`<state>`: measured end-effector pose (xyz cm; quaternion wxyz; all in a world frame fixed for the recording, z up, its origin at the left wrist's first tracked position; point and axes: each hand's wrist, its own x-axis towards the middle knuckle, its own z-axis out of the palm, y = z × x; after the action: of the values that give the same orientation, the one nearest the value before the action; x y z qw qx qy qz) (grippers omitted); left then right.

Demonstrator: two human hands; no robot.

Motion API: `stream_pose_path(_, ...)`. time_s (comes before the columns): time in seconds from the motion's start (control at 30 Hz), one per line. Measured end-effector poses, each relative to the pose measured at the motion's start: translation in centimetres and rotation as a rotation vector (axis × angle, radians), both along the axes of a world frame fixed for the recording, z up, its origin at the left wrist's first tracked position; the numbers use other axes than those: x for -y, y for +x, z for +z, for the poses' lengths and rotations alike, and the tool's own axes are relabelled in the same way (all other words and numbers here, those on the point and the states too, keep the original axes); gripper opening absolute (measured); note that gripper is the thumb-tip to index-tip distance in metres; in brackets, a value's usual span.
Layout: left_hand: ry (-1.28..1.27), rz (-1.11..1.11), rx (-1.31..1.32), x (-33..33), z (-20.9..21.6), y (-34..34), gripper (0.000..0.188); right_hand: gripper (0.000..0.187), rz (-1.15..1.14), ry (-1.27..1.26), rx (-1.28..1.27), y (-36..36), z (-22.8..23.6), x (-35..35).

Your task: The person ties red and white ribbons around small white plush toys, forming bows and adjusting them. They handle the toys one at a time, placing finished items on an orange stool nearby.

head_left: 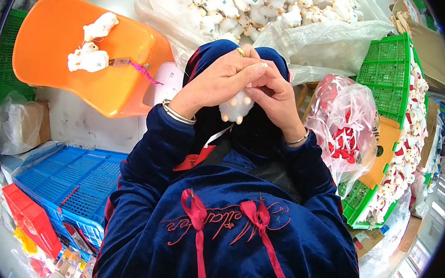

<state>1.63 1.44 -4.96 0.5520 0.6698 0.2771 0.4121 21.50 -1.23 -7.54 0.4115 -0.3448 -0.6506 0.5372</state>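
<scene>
Above my lap, my left hand (213,81) and my right hand (277,95) are closed together around a small white plush toy (236,109). Its rounded lower end, with pale orange nubs, points toward me. The fingers of my left hand lie across those of my right, so the toy's upper part is hidden. Whatever else the fingertips may pinch cannot be made out. On the orange chair (42,47) to the left lie two more white plush toys, one farther off (100,26) and one nearer (87,58). Beside the nearer toy is a slim metal tool (118,62) with a pink cord.
Ahead of my knees, a large clear plastic bag (320,38) holds many white plush toys (225,6). At right stand a green crate (384,66) and a clear bag with red pieces (345,130); toys with red parts (402,158) fill the crate. Blue crates (82,178) and a red bin (32,219) sit lower left.
</scene>
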Motion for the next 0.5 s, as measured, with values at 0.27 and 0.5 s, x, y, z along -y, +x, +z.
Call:
stream_pose_path(0.27, -0.034, 0.028, 0.054, -0.3, -1.0, 0.7, 0.033, 0.013, -0.224, -0.268, -0.235, -0.7, -1.2, 1.2)
stream_pose_path(0.5, -0.048, 0.124, 0.086, 1.7, -1.1, 1.1, 0.034, 0.006, -0.202, -0.261, -0.150, -0.9, -0.5, 2.1)
